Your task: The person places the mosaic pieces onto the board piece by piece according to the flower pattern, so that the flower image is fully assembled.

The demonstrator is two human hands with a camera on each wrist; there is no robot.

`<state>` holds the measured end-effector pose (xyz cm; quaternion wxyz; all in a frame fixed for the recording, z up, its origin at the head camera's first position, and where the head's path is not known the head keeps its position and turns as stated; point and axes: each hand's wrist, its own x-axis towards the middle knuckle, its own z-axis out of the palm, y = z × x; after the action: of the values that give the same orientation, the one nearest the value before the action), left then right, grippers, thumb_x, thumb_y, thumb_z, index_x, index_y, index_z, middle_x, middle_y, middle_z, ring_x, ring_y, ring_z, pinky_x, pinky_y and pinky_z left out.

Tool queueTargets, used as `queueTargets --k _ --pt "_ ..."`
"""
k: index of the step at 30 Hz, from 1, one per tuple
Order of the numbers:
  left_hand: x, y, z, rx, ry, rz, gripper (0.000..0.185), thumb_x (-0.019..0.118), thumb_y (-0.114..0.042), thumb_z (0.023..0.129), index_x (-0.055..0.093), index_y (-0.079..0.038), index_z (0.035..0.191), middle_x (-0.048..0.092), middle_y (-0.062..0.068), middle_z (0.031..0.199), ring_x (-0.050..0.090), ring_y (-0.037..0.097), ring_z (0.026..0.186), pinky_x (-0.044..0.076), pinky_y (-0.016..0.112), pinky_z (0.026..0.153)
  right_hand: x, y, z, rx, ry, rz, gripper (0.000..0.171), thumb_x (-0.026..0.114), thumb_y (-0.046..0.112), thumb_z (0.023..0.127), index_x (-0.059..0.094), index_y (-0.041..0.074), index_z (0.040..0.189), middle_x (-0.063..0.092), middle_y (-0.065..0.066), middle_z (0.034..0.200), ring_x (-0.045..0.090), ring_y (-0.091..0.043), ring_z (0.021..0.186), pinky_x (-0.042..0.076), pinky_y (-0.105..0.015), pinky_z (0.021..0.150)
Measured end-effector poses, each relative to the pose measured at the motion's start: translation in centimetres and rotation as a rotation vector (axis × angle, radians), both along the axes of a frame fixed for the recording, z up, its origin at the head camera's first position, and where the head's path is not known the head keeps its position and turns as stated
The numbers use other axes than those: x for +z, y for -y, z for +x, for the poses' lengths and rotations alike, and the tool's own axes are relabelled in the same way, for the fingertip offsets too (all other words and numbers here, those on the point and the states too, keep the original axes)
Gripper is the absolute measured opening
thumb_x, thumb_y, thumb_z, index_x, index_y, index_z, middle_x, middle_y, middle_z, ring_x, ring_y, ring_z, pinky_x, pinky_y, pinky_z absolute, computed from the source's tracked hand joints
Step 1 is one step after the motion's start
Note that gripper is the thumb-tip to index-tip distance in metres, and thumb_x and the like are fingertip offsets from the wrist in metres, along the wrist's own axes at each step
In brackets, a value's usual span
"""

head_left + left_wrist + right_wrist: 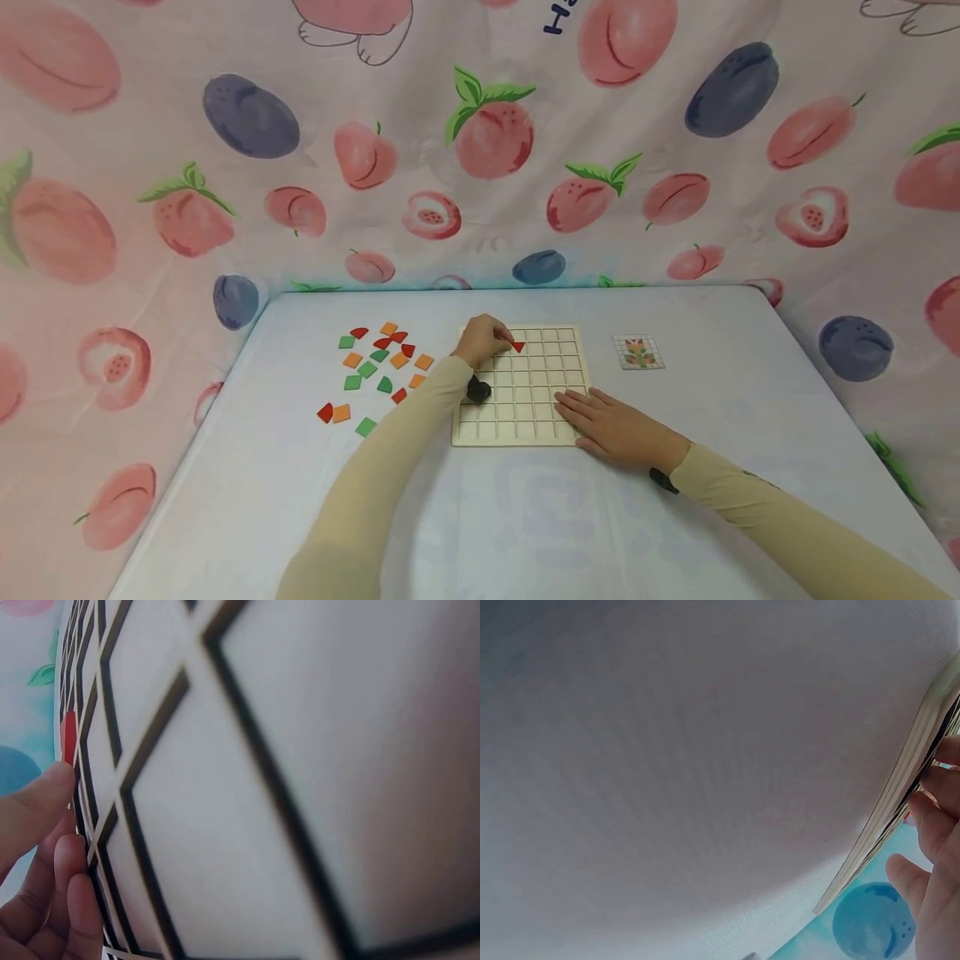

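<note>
Pinching red piece [518,347] at board [525,402], far rows: left hand [482,340]; resting across its right edge, fingers straight, slightly spread: right hand [624,429].

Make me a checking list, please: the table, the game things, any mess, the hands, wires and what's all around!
Surface: pale covered table.
Job's things: gridded board; loose red, orange and green pieces left of it; small picture card right of it.
Clutter: nothing seen.
Hands: left hand pinches a red piece at the board; right hand rests its fingers on the board's right side.
Cables: nothing seen.
Surroundings: fruit-print cloth behind and at both sides.
</note>
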<state>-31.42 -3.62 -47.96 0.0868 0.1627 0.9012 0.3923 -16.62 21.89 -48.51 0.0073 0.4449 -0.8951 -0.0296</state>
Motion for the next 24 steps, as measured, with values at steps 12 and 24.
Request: queueTargets --k 12,24 --pt "0.15 -0.41 -0.3 0.012 0.003 -0.034 0.005 0.071 -0.011 0.083 0.075 -0.008 0.084 0.072 0.008 0.087 0.063 0.021 0.083 0.051 0.031 0.075 0.29 0.13 0.11 -0.018 0.026 0.033 0.058 0.044 0.036 0.099 0.033 0.004 0.145 0.032 -0.011 0.153 0.032 -0.028 0.14 0.031 -0.048 0.11" --pt "0.02 -0.71 -0.32 0.005 -0.044 -0.065 0.007 0.071 -0.013 0.083 0.075 -0.008 0.083 0.071 0.007 0.081 0.061 0.019 0.075 0.049 0.027 0.069 0.41 0.28 0.06 -0.02 0.04 0.045 0.058 0.043 0.036 0.099 0.032 0.004 0.146 0.031 -0.012 0.153 0.031 -0.028 0.14 0.03 -0.048 0.111"
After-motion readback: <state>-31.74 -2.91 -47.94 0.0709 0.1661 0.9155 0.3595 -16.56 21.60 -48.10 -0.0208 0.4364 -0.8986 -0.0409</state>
